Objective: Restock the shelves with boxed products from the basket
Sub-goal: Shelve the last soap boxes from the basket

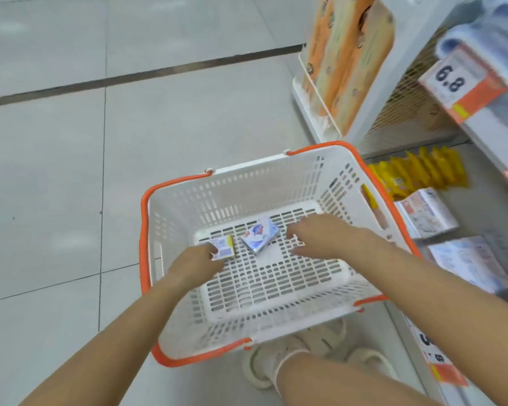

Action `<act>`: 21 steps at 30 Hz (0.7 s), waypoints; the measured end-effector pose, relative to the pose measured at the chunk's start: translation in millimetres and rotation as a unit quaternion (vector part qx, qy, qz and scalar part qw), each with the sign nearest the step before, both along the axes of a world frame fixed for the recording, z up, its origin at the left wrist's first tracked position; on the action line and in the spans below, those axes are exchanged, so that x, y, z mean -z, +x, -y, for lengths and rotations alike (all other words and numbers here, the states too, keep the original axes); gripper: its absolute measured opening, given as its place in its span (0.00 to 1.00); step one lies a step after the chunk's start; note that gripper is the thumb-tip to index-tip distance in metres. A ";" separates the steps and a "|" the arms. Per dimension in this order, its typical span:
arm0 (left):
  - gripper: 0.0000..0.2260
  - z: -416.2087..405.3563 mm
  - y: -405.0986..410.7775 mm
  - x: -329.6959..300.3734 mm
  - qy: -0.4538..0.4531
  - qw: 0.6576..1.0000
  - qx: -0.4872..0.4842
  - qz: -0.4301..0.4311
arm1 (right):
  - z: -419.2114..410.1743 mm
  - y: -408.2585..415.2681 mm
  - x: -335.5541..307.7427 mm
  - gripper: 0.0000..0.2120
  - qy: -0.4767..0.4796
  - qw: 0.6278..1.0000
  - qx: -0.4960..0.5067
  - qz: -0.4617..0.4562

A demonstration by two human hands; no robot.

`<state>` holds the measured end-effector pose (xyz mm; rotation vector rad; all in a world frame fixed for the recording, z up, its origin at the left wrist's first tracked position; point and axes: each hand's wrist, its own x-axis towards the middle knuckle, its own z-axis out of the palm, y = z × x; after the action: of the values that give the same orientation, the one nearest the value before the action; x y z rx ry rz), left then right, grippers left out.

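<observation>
The left hand [198, 260] pinches a yellow-edged box [222, 247] by its near corner; that shallow hold may slip. The right hand [324, 234], fingers spread, reaches toward the blue box [260, 235] just left of it inside the basket [247, 174].

Pale grey floor tiles [71, 171] spread under me, a dark seam [147, 73] crossing ahead of my grip. To my right stands white store shelving [417, 54], evenly lit.
</observation>
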<state>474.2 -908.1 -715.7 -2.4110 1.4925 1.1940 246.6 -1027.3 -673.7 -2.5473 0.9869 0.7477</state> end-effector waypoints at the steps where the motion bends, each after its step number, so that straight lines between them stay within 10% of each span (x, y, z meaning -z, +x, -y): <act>1: 0.23 6.4 0.0 13.1 0.013 1.000 0.014 0.010 | 4.4 1.7 17.0 0.19 0.007 1.000 -0.001 -0.012; 8: 0.39 46.5 12.4 97.5 0.028 0.993 0.052 0.105 | 36.3 26.6 113.6 0.27 0.019 0.999 -0.048 -0.001; 14: 0.34 37.6 21.1 156.4 0.011 0.981 0.092 0.169 | 60.4 54.8 167.6 0.40 0.015 0.996 -0.085 -0.008; 21: 0.27 33.6 6.2 156.4 -0.013 0.955 0.152 0.255 | 41.1 47.4 196.0 0.31 0.000 1.000 -0.026 -0.016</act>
<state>480.4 -941.7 -872.1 -2.1574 1.6158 0.4450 294.0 -1068.4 -869.7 -2.5772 0.9322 0.8065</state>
